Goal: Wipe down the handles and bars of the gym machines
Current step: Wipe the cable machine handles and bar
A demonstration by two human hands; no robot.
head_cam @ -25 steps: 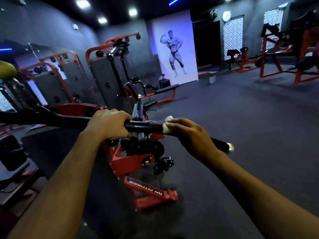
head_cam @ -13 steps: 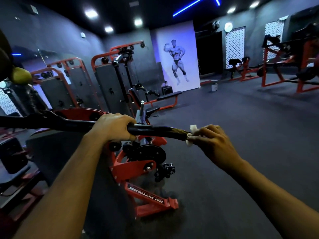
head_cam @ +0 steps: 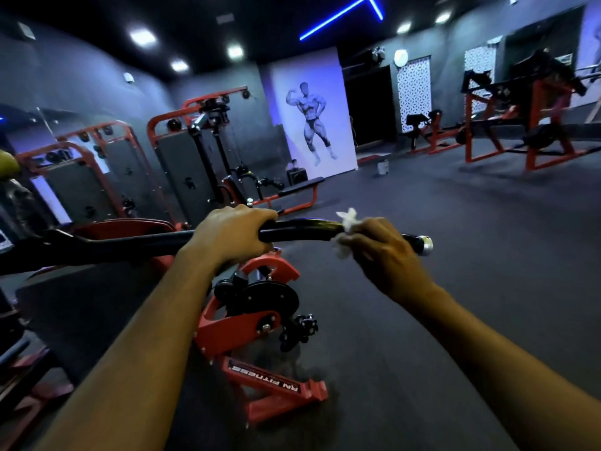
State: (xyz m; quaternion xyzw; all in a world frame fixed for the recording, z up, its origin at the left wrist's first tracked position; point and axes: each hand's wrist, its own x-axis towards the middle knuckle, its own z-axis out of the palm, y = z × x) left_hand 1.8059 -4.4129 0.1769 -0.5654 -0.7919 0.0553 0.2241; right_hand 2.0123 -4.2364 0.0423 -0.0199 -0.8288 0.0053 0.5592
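Across the foreground runs a glossy black bar (head_cam: 302,230) with a chrome end — left hand (head_cam: 232,234) grips it; right hand (head_cam: 387,252) clutches a white cloth (head_cam: 346,234) around it, now farther toward the tip.

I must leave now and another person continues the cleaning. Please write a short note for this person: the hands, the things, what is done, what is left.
Left hand: grips the black bar at its middle, steadying it.
Right hand: holds the white cloth wrapped on the bar, near the chrome end cap.
Done: cannot tell from this view how much of the bar is wiped.
Left: the stretch to the end cap, the part under the left hand, then the other machines.
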